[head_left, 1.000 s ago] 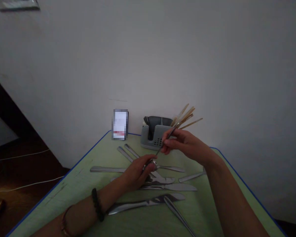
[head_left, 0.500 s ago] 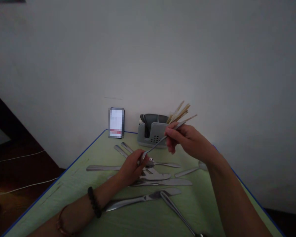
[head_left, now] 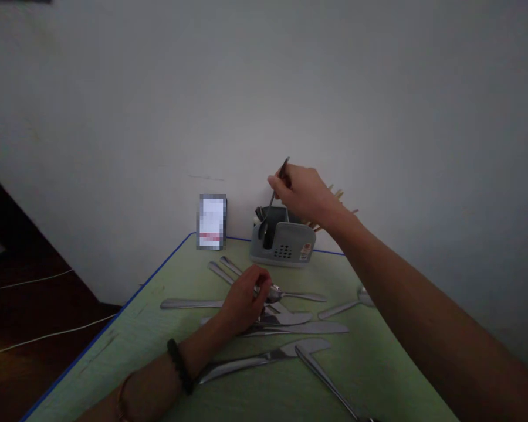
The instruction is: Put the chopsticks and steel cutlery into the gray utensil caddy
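Leftmost, a thin white cable (head_left: 48, 335) runs beside your pale green, blue-edged worktop (head_left: 132, 334). Next, a smartphone with a lit, blurred screen (head_left: 212, 223) stands upright against the wall. Your left forearm wears a dark beaded bracelet (head_left: 180, 366); your left hand (head_left: 246, 297) is over the scattered silver cutlery, its fingers curled, though you cannot tell whether they grip anything. Just right of them lies a silver metal spoon (head_left: 303, 296), and nearer you a broad-bladed silver table knife (head_left: 301, 348) lies under the end of a slim metal handle (head_left: 325, 381). Farther back sits a grey plastic caddy with a notched, perforated front (head_left: 294, 237). Above it, the fingers of your right hand (head_left: 303, 190) are closed on a slim silver metal utensil (head_left: 270, 206), its lower end at the caddy's notch; whether inside or in front, you cannot tell. Thin pale wooden sticks (head_left: 338, 194) show behind your right wrist, and rightmost lies another silver spoon (head_left: 341, 308), partly behind your forearm.
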